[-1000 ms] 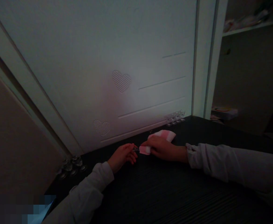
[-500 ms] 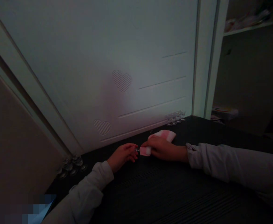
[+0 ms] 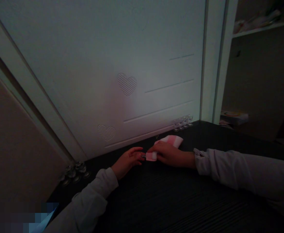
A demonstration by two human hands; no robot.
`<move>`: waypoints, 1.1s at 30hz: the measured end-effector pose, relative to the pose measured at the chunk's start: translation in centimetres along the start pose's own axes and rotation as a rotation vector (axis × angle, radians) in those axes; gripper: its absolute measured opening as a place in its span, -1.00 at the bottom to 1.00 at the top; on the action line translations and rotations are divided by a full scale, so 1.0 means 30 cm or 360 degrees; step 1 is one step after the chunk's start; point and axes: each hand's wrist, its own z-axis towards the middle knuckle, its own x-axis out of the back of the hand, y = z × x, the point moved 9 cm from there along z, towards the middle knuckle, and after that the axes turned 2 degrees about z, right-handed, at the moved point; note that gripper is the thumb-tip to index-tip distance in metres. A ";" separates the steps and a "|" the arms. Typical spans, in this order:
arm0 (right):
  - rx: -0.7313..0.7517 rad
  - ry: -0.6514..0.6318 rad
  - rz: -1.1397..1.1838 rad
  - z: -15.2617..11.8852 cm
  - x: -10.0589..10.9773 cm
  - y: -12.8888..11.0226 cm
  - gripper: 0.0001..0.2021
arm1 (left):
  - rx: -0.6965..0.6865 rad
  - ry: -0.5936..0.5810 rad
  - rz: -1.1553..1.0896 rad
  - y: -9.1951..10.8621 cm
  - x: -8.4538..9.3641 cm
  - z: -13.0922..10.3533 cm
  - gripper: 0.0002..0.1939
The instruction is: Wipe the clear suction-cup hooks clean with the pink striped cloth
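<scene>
My left hand (image 3: 128, 159) is at a small clear stemmed piece, whose shiny stem (image 3: 143, 156) shows between the two hands. Its index finger is stretched out and the fingers look loosely set around the piece's end, which they mostly hide. My right hand (image 3: 166, 153) grips a pink-and-white cloth (image 3: 172, 140). One fold of that cloth is wrapped around the other end of the piece, close to my left fingertips. Both hands rest low over the dark table (image 3: 161, 197).
Several clear stemmed pieces (image 3: 75, 171) stand at the table's left edge. Another group of clear pieces (image 3: 183, 123) stands against the white panel (image 3: 88, 64) with carved hearts. To the right is a dim shelf (image 3: 265, 28) holding items. A blue object (image 3: 43, 221) shows at lower left.
My left fingers have loosened and spread, and the clear end between them is now more hidden. The right hand and the cloth have hardly moved.
</scene>
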 end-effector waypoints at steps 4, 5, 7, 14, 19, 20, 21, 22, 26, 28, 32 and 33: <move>0.0026 0.0018 -0.0010 -0.001 0.003 -0.007 -0.66 | 0.0031 0.0026 0.0009 -0.001 0.000 0.000 -0.68; 0.0027 0.0029 -0.0012 -0.001 0.006 -0.008 -0.67 | 0.0042 0.0024 0.0023 -0.002 -0.002 0.000 -0.69; 0.0025 0.0047 -0.0014 0.001 0.011 -0.011 -0.68 | 0.0071 0.0006 0.0060 -0.006 -0.008 0.001 -0.69; 0.0043 0.0052 -0.0018 0.001 0.019 -0.021 -0.66 | 0.0122 -0.0042 0.0145 -0.010 -0.020 0.003 -0.67; 0.0027 0.0042 -0.0028 -0.002 0.015 -0.020 -0.66 | 0.0109 -0.0062 0.0165 -0.010 -0.019 0.004 -0.65; 0.0022 0.0034 -0.0029 -0.002 0.013 -0.020 -0.67 | 0.0102 -0.0065 0.0166 -0.009 -0.019 0.004 -0.65; 0.0018 0.0024 -0.0028 -0.001 0.012 -0.020 -0.67 | 0.0096 -0.0068 0.0167 -0.008 -0.019 0.005 -0.65; 0.0014 0.0014 -0.0027 -0.001 0.010 -0.021 -0.67 | 0.0091 -0.0073 0.0166 -0.007 -0.020 0.005 -0.66; -0.0011 -0.0010 -0.0012 0.002 0.005 -0.016 -0.67 | 0.0073 -0.0088 0.0155 -0.004 -0.020 0.004 -0.64; -0.0033 -0.0014 0.0001 0.002 0.002 -0.010 -0.67 | 0.0063 -0.0093 0.0148 -0.003 -0.020 0.002 -0.63; -0.0082 -0.0041 0.0041 0.000 -0.007 0.006 -0.66 | 0.0034 -0.0111 0.0144 -0.003 -0.020 -0.001 -0.63; -0.0094 -0.0050 0.0056 -0.001 -0.010 0.011 -0.66 | 0.0024 -0.0116 0.0141 -0.003 -0.020 -0.001 -0.62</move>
